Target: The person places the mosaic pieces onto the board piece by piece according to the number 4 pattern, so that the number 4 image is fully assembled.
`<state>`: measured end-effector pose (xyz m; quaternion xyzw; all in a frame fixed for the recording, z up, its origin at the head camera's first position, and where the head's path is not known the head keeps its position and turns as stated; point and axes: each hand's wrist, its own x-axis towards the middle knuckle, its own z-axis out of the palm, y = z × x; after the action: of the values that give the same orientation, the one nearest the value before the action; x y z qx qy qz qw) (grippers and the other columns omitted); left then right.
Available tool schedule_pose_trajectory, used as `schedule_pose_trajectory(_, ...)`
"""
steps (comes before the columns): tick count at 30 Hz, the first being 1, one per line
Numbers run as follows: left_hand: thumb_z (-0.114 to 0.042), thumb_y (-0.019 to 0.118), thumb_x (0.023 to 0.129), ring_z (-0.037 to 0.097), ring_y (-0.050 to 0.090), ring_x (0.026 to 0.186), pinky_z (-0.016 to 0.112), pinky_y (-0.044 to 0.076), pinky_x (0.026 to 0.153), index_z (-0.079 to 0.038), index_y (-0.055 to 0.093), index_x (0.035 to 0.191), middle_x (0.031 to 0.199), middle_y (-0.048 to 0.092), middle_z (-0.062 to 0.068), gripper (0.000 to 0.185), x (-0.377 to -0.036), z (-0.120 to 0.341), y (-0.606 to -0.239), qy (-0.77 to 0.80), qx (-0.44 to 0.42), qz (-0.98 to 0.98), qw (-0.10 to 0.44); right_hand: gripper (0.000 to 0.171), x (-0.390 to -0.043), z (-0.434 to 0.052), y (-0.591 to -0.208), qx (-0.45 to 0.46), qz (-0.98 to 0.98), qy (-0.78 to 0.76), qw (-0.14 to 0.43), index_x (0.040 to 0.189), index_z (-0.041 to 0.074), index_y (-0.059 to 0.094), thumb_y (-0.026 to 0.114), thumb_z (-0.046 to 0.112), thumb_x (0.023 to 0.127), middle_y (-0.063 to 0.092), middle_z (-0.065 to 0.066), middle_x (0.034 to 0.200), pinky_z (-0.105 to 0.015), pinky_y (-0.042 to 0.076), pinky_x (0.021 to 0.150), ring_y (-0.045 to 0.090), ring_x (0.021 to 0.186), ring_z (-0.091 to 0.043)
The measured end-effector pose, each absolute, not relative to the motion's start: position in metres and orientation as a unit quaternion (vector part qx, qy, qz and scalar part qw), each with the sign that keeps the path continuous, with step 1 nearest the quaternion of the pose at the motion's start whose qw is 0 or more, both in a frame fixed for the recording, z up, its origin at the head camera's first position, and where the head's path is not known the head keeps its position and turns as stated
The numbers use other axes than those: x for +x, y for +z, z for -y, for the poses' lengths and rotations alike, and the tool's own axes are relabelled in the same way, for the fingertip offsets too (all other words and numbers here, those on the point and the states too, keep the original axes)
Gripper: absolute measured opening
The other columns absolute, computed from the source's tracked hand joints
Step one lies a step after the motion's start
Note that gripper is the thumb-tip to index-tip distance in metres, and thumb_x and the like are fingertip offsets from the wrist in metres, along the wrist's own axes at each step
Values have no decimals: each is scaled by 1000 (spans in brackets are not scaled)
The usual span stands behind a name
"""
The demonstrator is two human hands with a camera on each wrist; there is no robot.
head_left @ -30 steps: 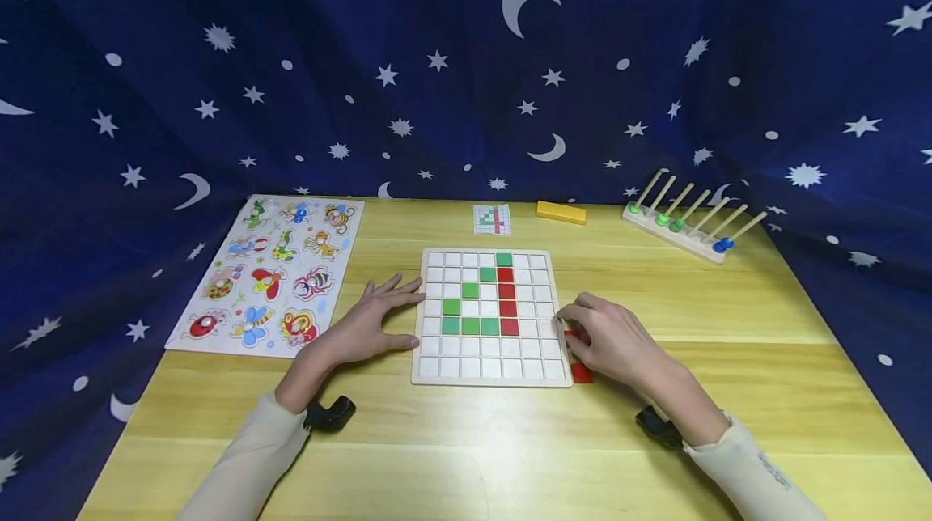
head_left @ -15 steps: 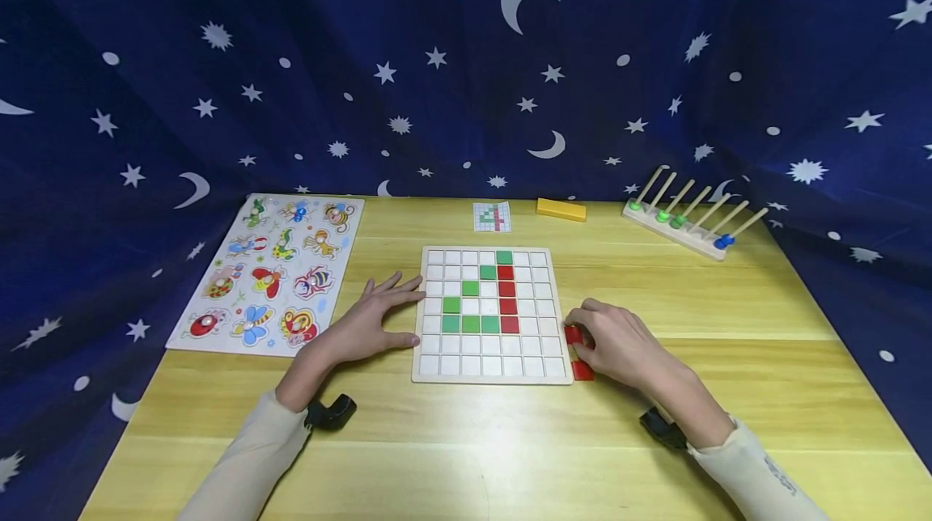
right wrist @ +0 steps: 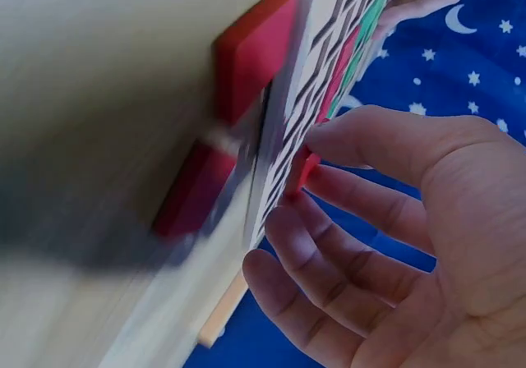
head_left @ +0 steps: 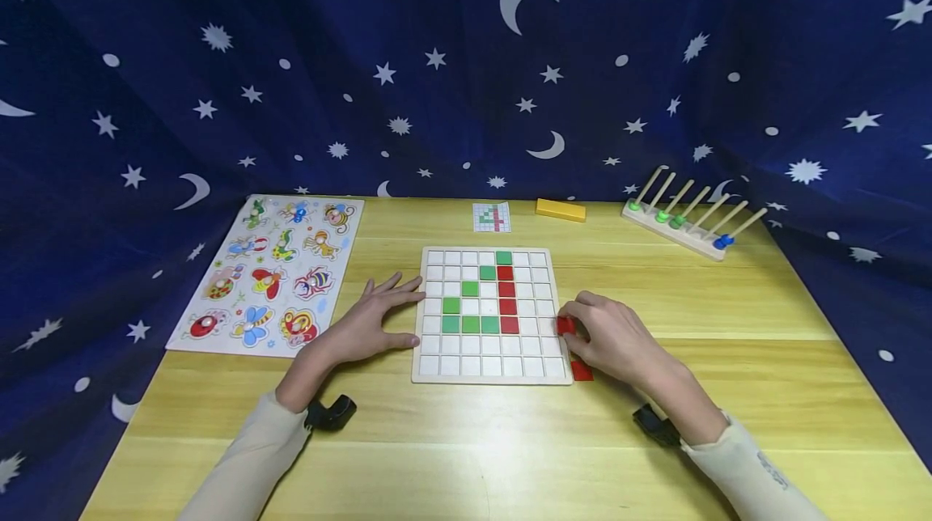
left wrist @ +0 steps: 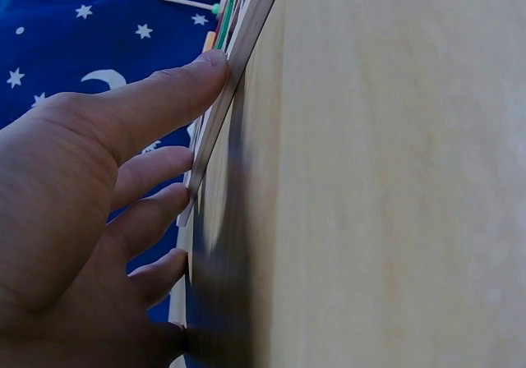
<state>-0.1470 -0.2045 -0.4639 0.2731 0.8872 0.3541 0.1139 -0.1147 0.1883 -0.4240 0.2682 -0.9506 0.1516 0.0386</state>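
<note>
A pale wooden grid board point(head_left: 491, 374) lies mid-table, with green tiles point(head_left: 471, 324) in a stepped line and row, and a column of red tiles point(head_left: 506, 290) in its cells. My right hand point(head_left: 615, 339) pinches a red square tile point(head_left: 565, 325) between thumb and fingers over the board's right edge; the right wrist view shows this held tile point(right wrist: 302, 171) edge-on. Beside that edge lie two loose red tiles point(right wrist: 255, 56), one hidden by the hand in the head view. My left hand point(head_left: 360, 327) has its fingers spread, with thumb and fingertips at the board's left edge.
Behind the board lie a small pattern card point(head_left: 492, 218) and a yellow block point(head_left: 561, 210). An insect picture puzzle point(head_left: 273, 274) takes up the table's left side. At the back right stands a pegged rack point(head_left: 677, 234) with green and blue beads. A starry curtain point(head_left: 466, 60) encloses the table.
My right hand reached down to the red tiles right of the board, then came up and left with one tile between its fingers. The left hand has stayed put.
</note>
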Motion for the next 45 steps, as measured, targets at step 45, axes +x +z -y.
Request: schedule_pose_trajectory(45,-33,80,86,34,13,151,60,-8,117,-9,53,145,161,31,3,69,-148,205,-464,354,275,-887,114,22,-110,-144,-422,332,928,170,12,101,9,75,81,13,81,60,3,87,-26,44,58,48,68,-8)
